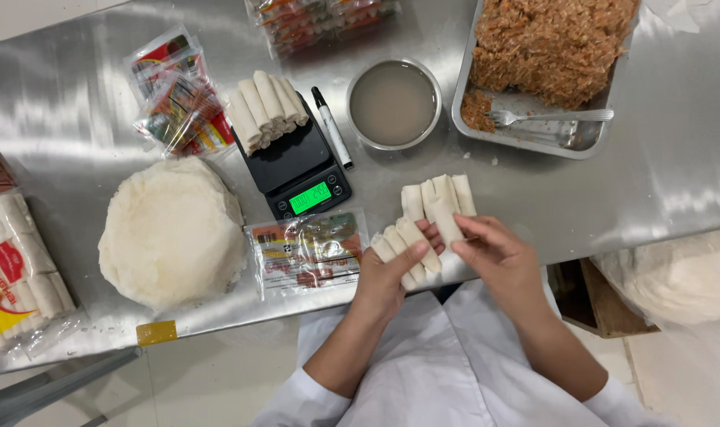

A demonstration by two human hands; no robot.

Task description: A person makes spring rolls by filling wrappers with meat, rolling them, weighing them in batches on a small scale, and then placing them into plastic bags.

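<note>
My left hand [382,278] grips a few pale spring rolls [402,245] side by side near the table's front edge. My right hand [498,255] pinches the near end of another roll [443,212], one of several lying in a row just beyond my fingers. Several more rolls [265,107] are stacked on a black kitchen scale [298,164] with a lit green display. A printed plastic bag [306,251] lies flat left of my left hand.
A round stack of white wrappers [170,231] sits at the left. A steel bowl of cloudy liquid [393,103], a black marker [331,126], a metal tray of shredded filling [546,59] with a fork [551,117], and more printed bags [178,91] lie on the steel table [660,158].
</note>
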